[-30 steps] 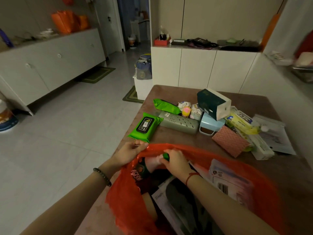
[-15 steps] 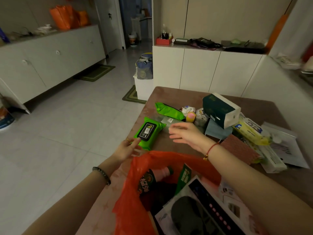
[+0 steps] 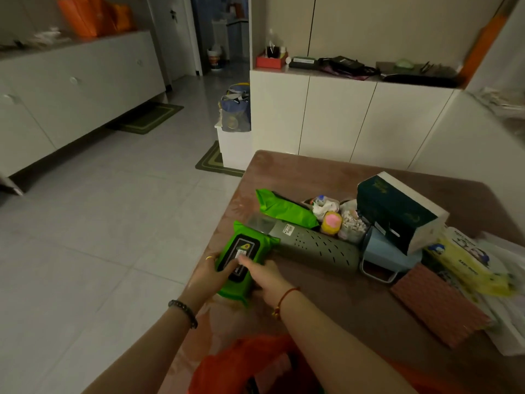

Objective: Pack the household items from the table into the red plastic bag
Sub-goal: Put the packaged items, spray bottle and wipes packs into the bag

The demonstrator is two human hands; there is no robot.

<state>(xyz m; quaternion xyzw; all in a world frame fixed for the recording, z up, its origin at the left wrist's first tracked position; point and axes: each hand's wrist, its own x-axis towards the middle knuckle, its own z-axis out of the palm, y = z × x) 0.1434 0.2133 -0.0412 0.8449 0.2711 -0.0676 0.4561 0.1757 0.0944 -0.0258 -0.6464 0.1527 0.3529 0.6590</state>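
Observation:
A green pack of wet wipes (image 3: pixel 245 254) with a black lid lies near the brown table's (image 3: pixel 335 305) left edge. My left hand (image 3: pixel 206 275) grips its left side and my right hand (image 3: pixel 264 275) grips its right side, thumb on the lid. The red plastic bag (image 3: pixel 244 368) shows at the bottom of the view, just in front of my arms; its contents are mostly cut off. Behind the wipes lie a grey perforated case (image 3: pixel 315 245) and a green pouch (image 3: pixel 284 207).
To the right on the table are a dark green tissue box (image 3: pixel 397 211), a blue holder (image 3: pixel 383 254), a pink ribbed pad (image 3: pixel 437 302), a yellow pack (image 3: pixel 468 265), small packets (image 3: pixel 341 217) and white papers (image 3: pixel 511 322). White cabinets (image 3: pixel 355 120) stand behind; tiled floor lies left.
Both hands left the red bag and reached forward to the green wipes pack, closing on it from both sides. The view tilted up, so the bag dropped to the bottom edge.

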